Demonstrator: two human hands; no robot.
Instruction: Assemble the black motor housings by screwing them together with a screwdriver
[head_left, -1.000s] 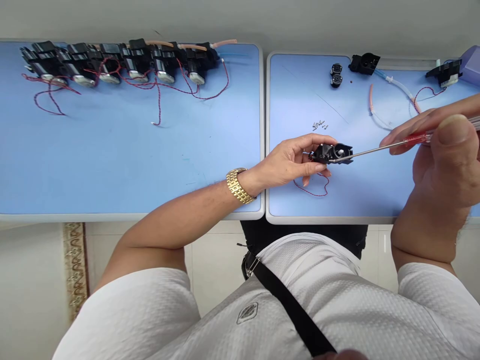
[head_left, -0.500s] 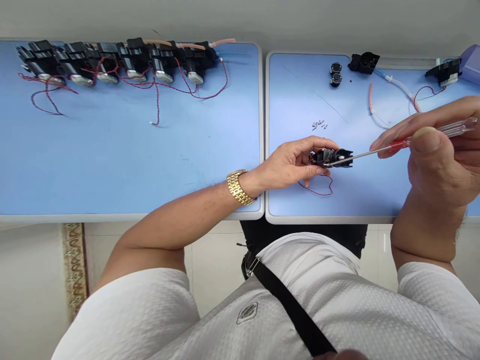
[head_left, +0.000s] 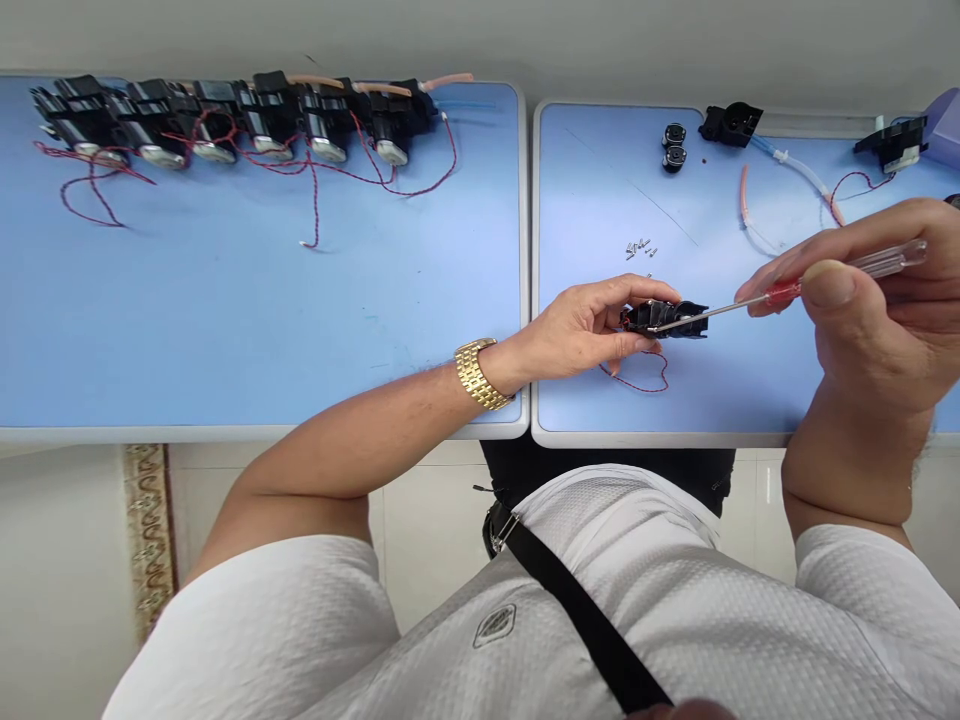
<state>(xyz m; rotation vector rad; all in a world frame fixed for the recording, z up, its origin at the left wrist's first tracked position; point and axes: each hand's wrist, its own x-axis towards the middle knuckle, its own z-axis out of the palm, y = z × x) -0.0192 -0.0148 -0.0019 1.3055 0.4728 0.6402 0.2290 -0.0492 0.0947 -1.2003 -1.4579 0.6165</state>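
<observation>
My left hand (head_left: 592, 322) grips a small black motor assembly (head_left: 681, 318) between thumb and fingers, just over the right-hand table. A thin red wire (head_left: 646, 388) trails from the assembly onto the blue top. In my right hand (head_left: 874, 300) is a screwdriver (head_left: 786, 292) with a clear and red handle. Its metal shaft slants down to the left, and the tip meets the near side of the assembly. Whether a screw sits under the tip is too small to tell. A little pile of screws (head_left: 637, 248) lies beyond my left hand.
Several black motor units (head_left: 326, 125) with twisted red wires line the back of the left table (head_left: 247, 330). On the right table stand two small black cylinders (head_left: 673, 147), a black housing (head_left: 731, 124) with tubing, another wired unit (head_left: 892, 146) and a purple container (head_left: 943, 130).
The screwdriver's handle has shifted slightly left and turned a little in my right fingers, its tip staying on the assembly. My left hand keeps its hold.
</observation>
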